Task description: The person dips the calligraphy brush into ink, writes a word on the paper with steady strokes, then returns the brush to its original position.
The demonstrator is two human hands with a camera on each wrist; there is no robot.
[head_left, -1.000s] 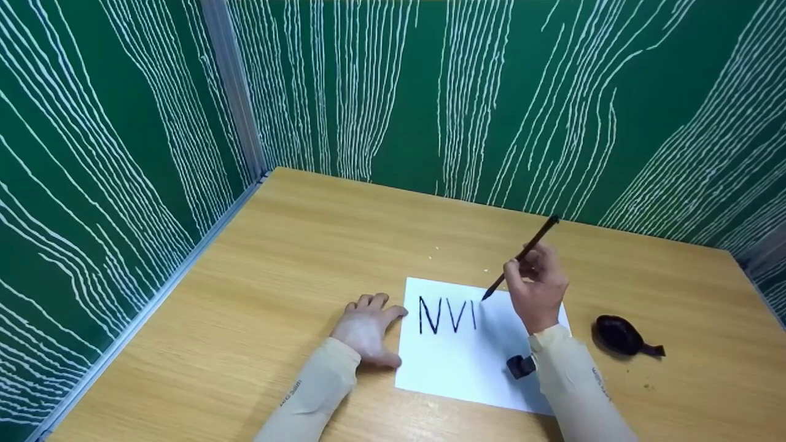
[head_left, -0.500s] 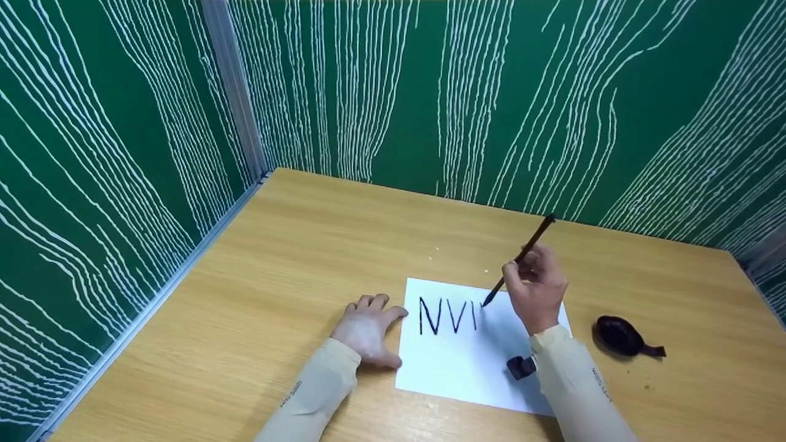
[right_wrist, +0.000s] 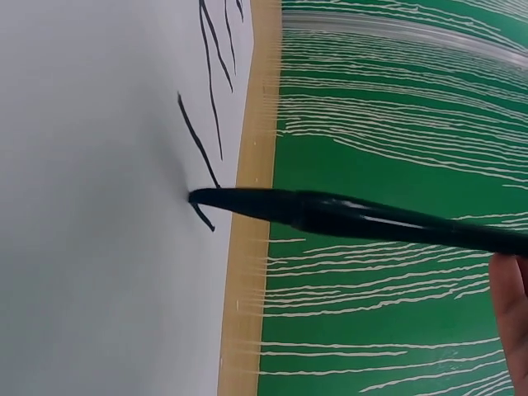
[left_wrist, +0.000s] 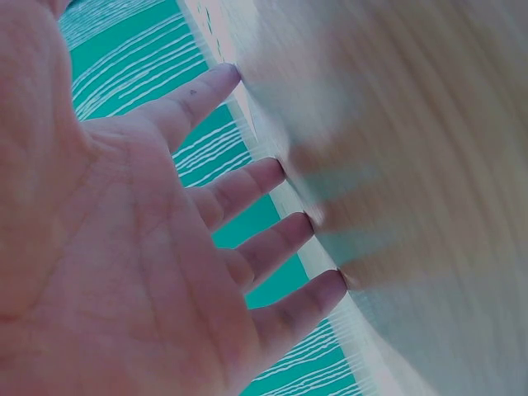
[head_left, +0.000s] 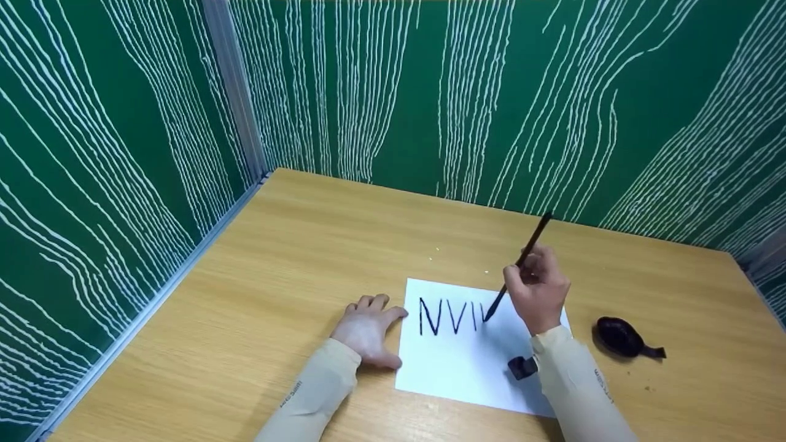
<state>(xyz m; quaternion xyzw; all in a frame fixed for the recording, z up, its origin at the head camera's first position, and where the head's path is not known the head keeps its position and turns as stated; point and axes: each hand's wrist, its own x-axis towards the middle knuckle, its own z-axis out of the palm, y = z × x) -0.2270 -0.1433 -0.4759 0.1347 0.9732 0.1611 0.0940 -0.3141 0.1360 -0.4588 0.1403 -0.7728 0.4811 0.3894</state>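
Note:
A sheet of white paper [head_left: 454, 371] lies on the table, with dark strokes [head_left: 437, 316] reading N, V, I and part of a further slanted line. The right hand [head_left: 539, 293] pinches a slim dark brush [head_left: 533, 244] high on its handle. Leaning up and away, the brush [right_wrist: 346, 216] has its pointed tip on the paper, at the newest stroke, in the right wrist view. At the sheet's left edge rests the left hand [head_left: 365, 331], fingers spread, thumb and forefinger tips at the paper. Its fingertips [left_wrist: 326, 289] meet the table in the left wrist view.
Right of the paper is a small black dish [head_left: 619, 336] with a short handle. A dark block [head_left: 522, 368], the wrist camera, is strapped at the right wrist over the sheet. Green walls [head_left: 405, 141] with white lines border the wooden table [head_left: 295, 245].
The brush tip has moved down the paper, drawing the slanted stroke beside the I longer. The right hand shifted slightly with it. The left hand has stayed still.

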